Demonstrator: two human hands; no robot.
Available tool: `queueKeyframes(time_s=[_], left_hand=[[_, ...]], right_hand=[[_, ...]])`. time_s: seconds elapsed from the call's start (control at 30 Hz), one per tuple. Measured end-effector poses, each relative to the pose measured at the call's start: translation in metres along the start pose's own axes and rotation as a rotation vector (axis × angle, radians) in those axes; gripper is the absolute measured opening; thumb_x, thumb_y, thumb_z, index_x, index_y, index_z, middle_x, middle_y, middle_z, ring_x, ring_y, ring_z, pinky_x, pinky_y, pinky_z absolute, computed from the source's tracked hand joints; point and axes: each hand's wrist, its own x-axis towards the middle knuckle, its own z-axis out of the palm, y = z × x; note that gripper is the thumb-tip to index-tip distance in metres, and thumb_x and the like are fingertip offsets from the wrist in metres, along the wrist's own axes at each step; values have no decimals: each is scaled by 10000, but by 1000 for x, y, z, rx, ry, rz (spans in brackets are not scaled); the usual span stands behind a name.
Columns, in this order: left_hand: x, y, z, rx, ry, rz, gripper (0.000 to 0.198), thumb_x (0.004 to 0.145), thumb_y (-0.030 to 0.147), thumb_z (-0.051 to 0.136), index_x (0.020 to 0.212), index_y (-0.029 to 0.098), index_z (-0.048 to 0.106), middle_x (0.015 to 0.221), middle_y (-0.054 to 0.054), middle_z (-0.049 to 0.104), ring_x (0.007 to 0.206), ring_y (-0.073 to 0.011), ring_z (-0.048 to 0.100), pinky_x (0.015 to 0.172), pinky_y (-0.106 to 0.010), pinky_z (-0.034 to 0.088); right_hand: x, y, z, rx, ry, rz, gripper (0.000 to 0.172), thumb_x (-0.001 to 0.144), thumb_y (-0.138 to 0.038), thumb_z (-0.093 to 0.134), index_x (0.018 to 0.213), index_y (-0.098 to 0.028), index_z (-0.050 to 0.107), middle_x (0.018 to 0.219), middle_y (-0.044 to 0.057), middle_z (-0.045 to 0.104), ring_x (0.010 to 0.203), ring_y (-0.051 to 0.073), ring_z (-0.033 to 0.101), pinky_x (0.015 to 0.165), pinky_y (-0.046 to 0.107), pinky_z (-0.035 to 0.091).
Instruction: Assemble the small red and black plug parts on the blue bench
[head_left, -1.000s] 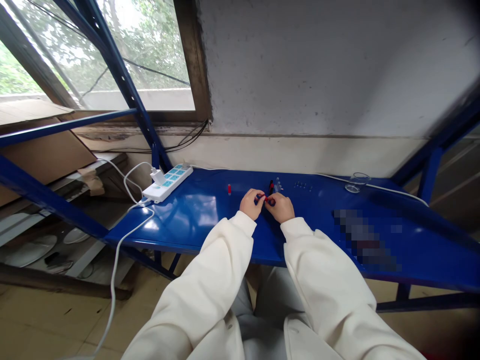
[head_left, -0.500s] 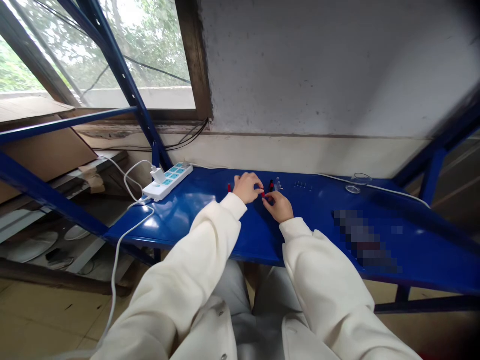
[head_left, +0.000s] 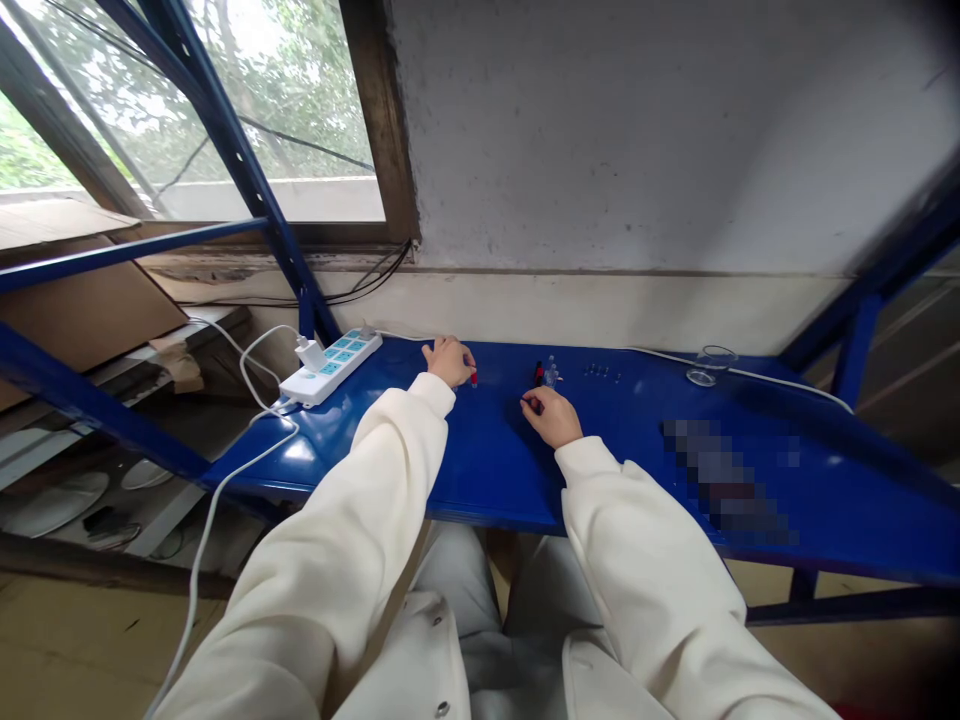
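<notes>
My left hand (head_left: pixel 448 360) reaches to the back of the blue metal table (head_left: pixel 390 440), its fingers curled around a small red piece (head_left: pixel 473 378) standing there. Nearer to me, my right hand (head_left: pixel 551 414) rests on the table with fingers pinched on a small dark item I cannot make out. A little red and black part (head_left: pixel 538 373) and a tiny clear vial (head_left: pixel 551 372) stand just beyond the right hand. Both arms wear white sleeves.
A white power strip (head_left: pixel 330 367) with a plugged-in white cable lies at the table's back left. A row of small dark bits (head_left: pixel 598 371) and a clear glass dish (head_left: pixel 711 364) sit at the back right. Blue frame bars, a window and cardboard stand to the left.
My left hand left the right hand and moved left and back to the red piece. The right hand stayed nearly in place, keeping its pinch.
</notes>
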Motion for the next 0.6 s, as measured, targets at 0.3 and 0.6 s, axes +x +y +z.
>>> queueKeyframes(time_s=[0.3, 0.6], left_hand=[[1, -14, 5, 14, -6, -37, 105, 657, 276, 635, 726, 215, 685, 1032, -87, 555, 1078, -323, 370, 865, -511, 256], [1, -15, 5, 33, 1, -46, 95, 636, 263, 638, 708, 223, 684, 1005, -82, 561, 1048, -312, 396, 860, -505, 275]], right_hand=[[0, 0, -2, 18, -12, 6, 172, 764, -286, 459, 781, -188, 599, 692, 21, 558, 600, 120, 491, 551, 224, 347], [0, 2, 0, 20, 0, -2, 161, 765, -276, 457, 763, -194, 596, 685, 15, 555, 582, 114, 480, 544, 224, 345]])
